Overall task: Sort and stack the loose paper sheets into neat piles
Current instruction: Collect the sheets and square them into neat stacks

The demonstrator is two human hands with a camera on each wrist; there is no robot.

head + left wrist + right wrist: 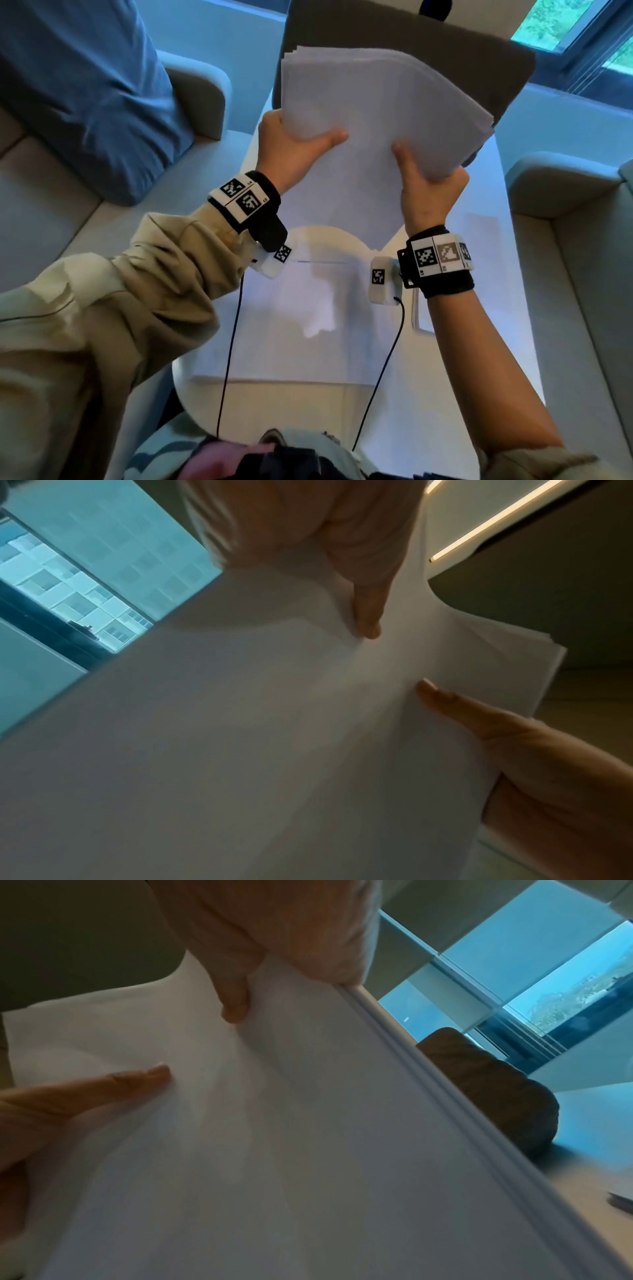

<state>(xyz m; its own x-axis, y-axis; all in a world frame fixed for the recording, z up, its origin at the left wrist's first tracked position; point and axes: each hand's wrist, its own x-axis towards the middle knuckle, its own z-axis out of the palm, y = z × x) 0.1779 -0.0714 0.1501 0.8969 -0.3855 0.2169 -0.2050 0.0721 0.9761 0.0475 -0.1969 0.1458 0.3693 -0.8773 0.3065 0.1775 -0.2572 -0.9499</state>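
The paper stack (373,113) is held upright above the table (507,274), its top edges fanned. The left hand (291,147) pinches its left side, the right hand (428,192) its right, thumbs (334,137) pressed on the front. More sheets (308,325) lie flat on the table under the stack.

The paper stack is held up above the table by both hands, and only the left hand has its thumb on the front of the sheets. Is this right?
Not quite. Both thumbs press on the front of the paper stack: the head view shows the left hand and the right hand each with a thumb on it. The rest holds: the stack is above the table.
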